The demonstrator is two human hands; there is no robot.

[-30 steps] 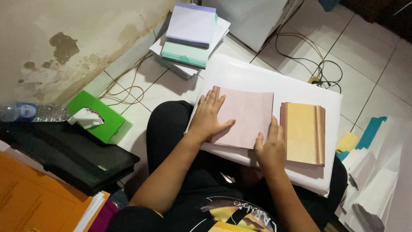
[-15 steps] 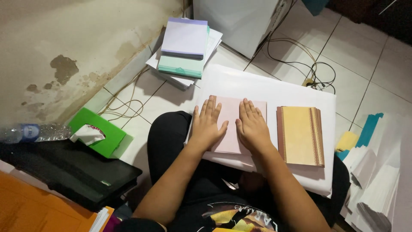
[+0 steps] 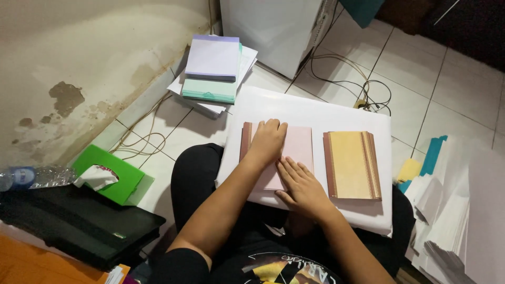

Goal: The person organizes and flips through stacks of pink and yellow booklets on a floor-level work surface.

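The folder (image 3: 294, 152) is pale pink with a brown spine; the book (image 3: 351, 164) is yellow with brown edge stripes. The board (image 3: 315, 113) is white. The tissue box (image 3: 113, 176) is bright green, the notepads (image 3: 213, 58) lilac and mint, the floor (image 3: 447, 89) white-tiled.

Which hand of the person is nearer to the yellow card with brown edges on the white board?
Right. The right hand lies on the pink sheet, just beside the yellow card. The left hand rests farther away, near the pink sheet's far left side.

The bare left hand (image 3: 268, 141) lies flat, palm down, fingers together pointing to twelve o'clock. The bare right hand (image 3: 301, 185) lies flat at its five o'clock, fingers spread toward eleven.
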